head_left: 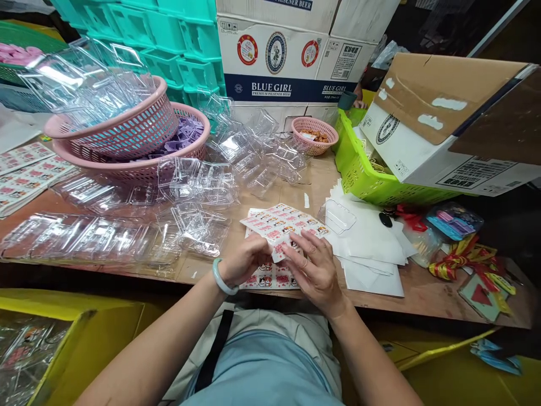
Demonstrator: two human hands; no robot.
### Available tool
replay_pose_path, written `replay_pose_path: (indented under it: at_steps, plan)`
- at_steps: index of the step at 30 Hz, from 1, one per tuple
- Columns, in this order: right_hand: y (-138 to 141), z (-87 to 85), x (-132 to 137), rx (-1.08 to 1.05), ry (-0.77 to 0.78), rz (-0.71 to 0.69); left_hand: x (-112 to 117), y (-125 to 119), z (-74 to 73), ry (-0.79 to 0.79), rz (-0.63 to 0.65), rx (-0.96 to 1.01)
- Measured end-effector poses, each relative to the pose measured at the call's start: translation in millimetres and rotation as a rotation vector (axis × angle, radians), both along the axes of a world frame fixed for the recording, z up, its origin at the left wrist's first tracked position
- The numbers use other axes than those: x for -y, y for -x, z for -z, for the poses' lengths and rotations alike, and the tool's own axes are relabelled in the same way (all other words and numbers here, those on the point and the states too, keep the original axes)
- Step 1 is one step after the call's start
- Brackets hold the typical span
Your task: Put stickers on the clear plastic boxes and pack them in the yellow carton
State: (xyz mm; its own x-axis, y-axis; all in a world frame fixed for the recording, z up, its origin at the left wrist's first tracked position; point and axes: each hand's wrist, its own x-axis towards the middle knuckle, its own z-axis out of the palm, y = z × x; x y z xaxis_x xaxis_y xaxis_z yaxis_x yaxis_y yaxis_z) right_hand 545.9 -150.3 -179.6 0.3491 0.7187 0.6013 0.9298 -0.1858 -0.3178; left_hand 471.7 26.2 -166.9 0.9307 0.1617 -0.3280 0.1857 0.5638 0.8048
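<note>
Clear trays [198,225] crowd my left; left hand [243,260] and right hand [316,272] both pinch the sticker sheet [284,224] at the near edge of the table [422,290]; I fear a crooked pull tears it; loose white papers [372,248] could snag.

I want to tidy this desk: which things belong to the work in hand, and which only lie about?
In hand: sticker sheet, held by left hand and right hand; spare sticker sheets beneath.
Lying about: clear plastic boxes, green basket, beer carton, ribbons.
</note>
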Motion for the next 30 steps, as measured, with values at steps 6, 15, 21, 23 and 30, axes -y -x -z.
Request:
replay_pose_path:
  at_steps: [6, 15, 21, 23, 30]
  plan:
    - [0, 13.3, 4, 0.086, -0.025, 0.105, -1, 10, 7.6, 0.138, 0.089, -0.066]
    - [10, 18.6, -5, -0.008, -0.026, 0.145, 13, 21, 14.3, 0.046, -0.028, -0.076]
    - [27, 9.4, -17, -0.357, -0.125, 0.098, 18, 15, 9.1, -0.164, -0.038, 0.000]
    - [31, 9.0, -19, -0.458, -0.159, 0.090, 18, 14, 8.6, -0.233, -0.017, 0.018]
    - [30, 10.4, -23, -0.872, -0.248, 0.182, 18, 12, 16.2, -0.387, 0.059, 0.034]
